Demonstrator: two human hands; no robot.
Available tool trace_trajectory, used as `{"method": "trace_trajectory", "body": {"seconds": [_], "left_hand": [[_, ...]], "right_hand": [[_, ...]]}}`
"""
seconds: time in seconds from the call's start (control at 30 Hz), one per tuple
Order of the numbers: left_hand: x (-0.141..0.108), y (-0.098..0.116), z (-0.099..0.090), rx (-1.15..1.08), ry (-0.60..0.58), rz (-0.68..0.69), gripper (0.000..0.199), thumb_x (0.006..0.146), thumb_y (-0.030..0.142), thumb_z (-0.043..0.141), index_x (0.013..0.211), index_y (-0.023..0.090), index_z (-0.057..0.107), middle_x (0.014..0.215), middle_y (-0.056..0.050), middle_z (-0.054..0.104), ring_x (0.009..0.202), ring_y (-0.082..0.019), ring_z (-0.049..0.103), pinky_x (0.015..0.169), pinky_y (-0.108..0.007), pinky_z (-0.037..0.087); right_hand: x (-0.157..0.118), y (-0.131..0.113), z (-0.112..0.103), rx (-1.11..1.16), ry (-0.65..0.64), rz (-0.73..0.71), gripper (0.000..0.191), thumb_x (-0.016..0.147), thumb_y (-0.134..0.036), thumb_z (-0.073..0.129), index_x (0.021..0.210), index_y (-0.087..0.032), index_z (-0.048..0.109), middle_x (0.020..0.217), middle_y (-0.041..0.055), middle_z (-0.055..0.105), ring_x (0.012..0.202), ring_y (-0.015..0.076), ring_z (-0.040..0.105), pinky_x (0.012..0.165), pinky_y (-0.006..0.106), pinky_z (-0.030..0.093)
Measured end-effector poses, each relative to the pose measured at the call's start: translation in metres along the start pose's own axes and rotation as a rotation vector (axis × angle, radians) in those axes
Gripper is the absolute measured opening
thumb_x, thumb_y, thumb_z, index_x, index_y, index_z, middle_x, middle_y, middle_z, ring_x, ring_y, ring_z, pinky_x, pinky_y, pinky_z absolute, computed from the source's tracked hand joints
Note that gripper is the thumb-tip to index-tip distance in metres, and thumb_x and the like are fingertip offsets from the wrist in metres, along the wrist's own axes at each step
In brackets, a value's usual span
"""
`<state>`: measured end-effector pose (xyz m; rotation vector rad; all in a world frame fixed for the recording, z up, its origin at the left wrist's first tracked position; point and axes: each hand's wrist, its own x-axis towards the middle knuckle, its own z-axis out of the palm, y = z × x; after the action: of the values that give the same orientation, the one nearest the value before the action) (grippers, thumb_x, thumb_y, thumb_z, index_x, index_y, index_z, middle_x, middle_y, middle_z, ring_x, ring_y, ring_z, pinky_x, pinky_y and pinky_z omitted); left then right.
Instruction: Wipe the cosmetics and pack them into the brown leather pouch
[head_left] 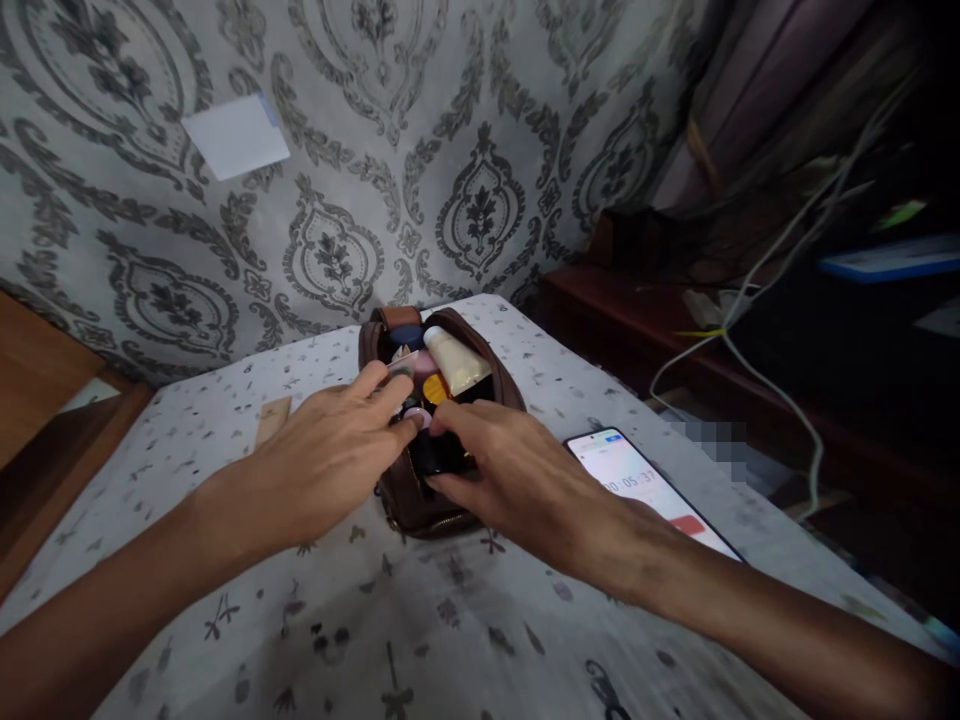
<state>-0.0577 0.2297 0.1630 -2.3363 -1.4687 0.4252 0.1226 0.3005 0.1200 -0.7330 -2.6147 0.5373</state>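
Note:
A brown zip bag (431, 522) lies unzipped on the bed, filled with small toiletries. My left hand (330, 455) reaches in from the left, fingers bent and thumb beside a small pale pink round lid (421, 416). What it grips is not clear. My right hand (517, 480) comes in over the right side, fingers curled down among dark items; what they close on is hidden. Ahead of both hands are a cream tube with a white cap (459, 362), an orange-yellow round item (435, 389) and a dark blue item (406, 338).
A phone (626, 465) with a running timer lies right of the bag on the patterned white sheet (345, 630). A small beige flat piece (272, 420) lies to the left. Patterned wall (420, 200) stands behind; white cables (739, 330) hang at the right.

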Motion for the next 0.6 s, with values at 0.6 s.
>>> {"method": "trace_trajectory", "body": {"seconds": [0.6], "left_hand": [[-0.029, 0.011, 0.019, -0.381, 0.316, -0.192, 0.044, 0.095, 0.011, 0.030, 0.136, 0.020, 0.046, 0.136, -0.010, 0.051, 0.116, -0.023, 0.053, 0.078, -0.031, 0.052]], "right_hand": [[-0.016, 0.002, 0.005, 0.139, 0.054, -0.101, 0.041, 0.084, -0.013, 0.063, 0.125, -0.018, 0.059, 0.112, 0.0097, 0.067, 0.098, 0.0219, 0.067, 0.084, 0.036, 0.057]]}}
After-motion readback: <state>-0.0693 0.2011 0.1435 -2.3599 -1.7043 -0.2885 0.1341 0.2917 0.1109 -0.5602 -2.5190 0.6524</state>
